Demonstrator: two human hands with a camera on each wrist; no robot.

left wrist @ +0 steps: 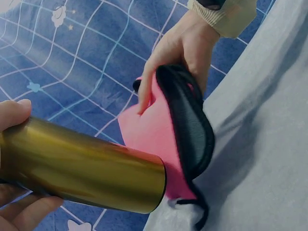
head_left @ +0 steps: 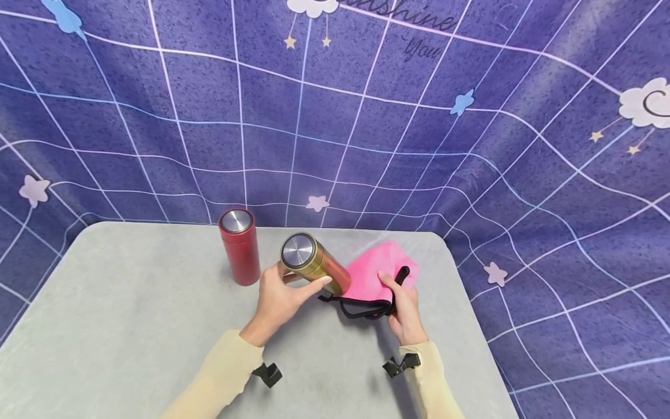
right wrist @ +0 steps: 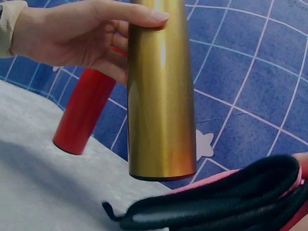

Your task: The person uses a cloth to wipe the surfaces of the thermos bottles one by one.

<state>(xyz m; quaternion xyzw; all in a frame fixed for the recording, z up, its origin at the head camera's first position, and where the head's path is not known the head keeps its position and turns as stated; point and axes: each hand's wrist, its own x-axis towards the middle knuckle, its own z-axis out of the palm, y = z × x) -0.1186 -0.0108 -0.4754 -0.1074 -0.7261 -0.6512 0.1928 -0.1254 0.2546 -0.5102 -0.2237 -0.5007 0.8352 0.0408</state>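
A gold vacuum flask [head_left: 328,272] with a silver-topped lid is gripped by my left hand [head_left: 279,298], thumb on one side and fingers on the other. It tilts, lid toward the left and base toward the right. My right hand [head_left: 405,308] holds a pink pouch [head_left: 370,273] with black edging and a black strap. In the right wrist view, the flask's base [right wrist: 162,174] hangs just above the pouch's dark mouth [right wrist: 211,209], outside it. The left wrist view shows the right thumb lying along the pink fabric [left wrist: 149,132]; other right fingers are partly hidden.
A red flask [head_left: 243,256] stands upright on the grey table [head_left: 131,302], left of the gold one near the back edge. Behind and to the right hangs a blue-purple curtain [head_left: 356,139] with grid lines, stars and clouds.
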